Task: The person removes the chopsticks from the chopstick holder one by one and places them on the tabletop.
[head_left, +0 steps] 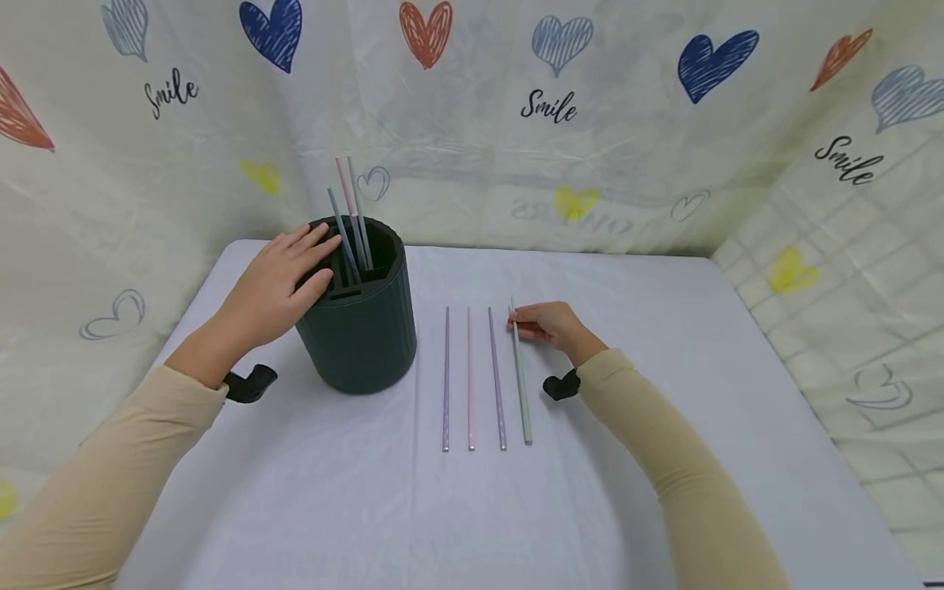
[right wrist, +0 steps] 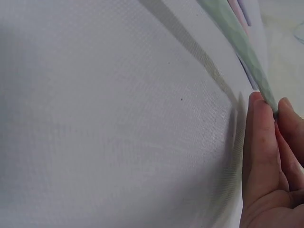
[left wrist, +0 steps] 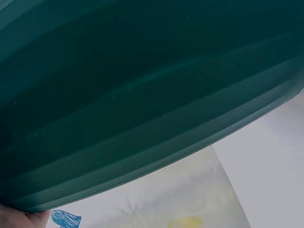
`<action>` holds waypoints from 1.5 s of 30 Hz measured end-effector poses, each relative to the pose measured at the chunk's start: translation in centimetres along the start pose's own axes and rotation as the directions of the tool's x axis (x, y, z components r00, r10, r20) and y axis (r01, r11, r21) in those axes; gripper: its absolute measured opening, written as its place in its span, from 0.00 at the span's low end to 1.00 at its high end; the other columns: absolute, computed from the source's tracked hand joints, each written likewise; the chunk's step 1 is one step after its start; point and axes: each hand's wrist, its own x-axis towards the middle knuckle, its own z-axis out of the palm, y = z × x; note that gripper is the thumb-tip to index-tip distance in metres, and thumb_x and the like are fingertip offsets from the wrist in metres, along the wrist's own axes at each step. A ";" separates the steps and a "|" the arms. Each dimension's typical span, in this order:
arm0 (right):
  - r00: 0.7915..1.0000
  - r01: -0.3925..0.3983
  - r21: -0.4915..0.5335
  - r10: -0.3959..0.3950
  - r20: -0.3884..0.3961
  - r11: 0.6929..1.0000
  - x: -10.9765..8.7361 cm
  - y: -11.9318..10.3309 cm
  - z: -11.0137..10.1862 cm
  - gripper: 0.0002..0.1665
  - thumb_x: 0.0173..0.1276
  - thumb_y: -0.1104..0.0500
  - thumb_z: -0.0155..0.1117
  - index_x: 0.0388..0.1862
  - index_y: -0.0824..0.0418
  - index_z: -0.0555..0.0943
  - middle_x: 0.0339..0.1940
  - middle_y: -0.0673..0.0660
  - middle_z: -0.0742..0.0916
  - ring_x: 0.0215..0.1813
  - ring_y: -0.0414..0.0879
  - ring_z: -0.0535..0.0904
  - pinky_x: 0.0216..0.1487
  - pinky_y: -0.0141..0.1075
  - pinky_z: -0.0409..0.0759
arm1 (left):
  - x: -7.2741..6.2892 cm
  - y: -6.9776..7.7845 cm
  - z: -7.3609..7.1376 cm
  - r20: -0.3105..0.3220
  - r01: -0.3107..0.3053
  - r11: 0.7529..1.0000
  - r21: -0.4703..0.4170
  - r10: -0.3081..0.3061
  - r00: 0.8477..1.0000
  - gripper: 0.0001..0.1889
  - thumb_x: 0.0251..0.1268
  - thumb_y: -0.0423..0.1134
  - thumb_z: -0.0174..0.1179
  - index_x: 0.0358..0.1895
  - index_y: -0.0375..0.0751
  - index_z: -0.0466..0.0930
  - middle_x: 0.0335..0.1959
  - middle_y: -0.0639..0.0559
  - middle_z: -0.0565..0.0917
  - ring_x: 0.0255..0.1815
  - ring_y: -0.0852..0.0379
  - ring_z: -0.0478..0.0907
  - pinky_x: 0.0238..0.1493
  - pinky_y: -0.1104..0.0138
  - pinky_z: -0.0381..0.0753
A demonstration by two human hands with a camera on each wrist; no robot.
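Seen from the head camera, a person in beige sleeves works at a white cloth-covered table, backed by a pale curtain printed with hearts and the word "Smile".

At about ten o'clock from the table's middle stands a dark green ribbed round plastic holder. Three thin sticks, grey, pink and grey-green, stand inside it, leaning slightly to the left. The left hand rests against the holder's left side and rim, with straight, relaxed fingers touching it rather than wrapping it. The left wrist camera shows only the ribbed green wall, very close.

Near the middle of the table lie four thin sticks in a neat row, roughly parallel and pointing from six to twelve o'clock: a lilac stick, a pink stick, a purple stick and, rightmost, a pale green stick. The right hand pinches the pale green stick at its far, twelve o'clock end, between thumb and fingertips; the right wrist camera shows that end held just at the cloth.

What could go wrong, as a judgement: the pinch sits at the very tip, so the long free end may swing and knock the purple stick just beside it out of line, or the stick may slip from the fingers. The flat left hand only steadies the holder; a nudge against its rim could tilt it.
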 end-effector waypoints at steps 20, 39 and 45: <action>0.993 0.012 -0.300 -0.046 -0.108 0.954 -0.2 -0.4 0.1 0.09 0.60 0.64 0.74 0.35 0.67 0.83 0.14 0.51 0.86 0.16 0.38 0.83 0.26 0.28 0.85 | -0.1 0.1 -0.2 0.018 -0.005 1.000 0.001 0.005 1.000 0.29 0.80 0.47 0.42 0.77 0.39 0.59 0.80 0.39 0.56 0.82 0.38 0.46 0.81 0.43 0.42; 0.966 0.252 -0.224 -0.259 -0.002 0.941 -4.7 -2.9 1.5 0.27 0.65 0.60 0.71 0.61 0.69 0.80 0.51 0.61 0.89 0.38 0.36 0.89 0.56 0.38 0.84 | -0.2 0.2 -0.2 0.023 0.009 1.000 0.002 -0.009 1.000 0.29 0.79 0.48 0.41 0.77 0.40 0.59 0.80 0.41 0.55 0.83 0.39 0.45 0.81 0.43 0.42; 0.955 0.293 -0.255 -0.294 0.036 0.921 -5.9 -3.1 2.4 0.24 0.64 0.59 0.72 0.58 0.66 0.82 0.56 0.64 0.87 0.52 0.47 0.88 0.60 0.42 0.83 | -0.1 0.1 -0.1 0.020 0.010 1.000 0.000 -0.010 1.000 0.29 0.79 0.48 0.42 0.77 0.40 0.59 0.81 0.41 0.55 0.83 0.39 0.45 0.81 0.43 0.43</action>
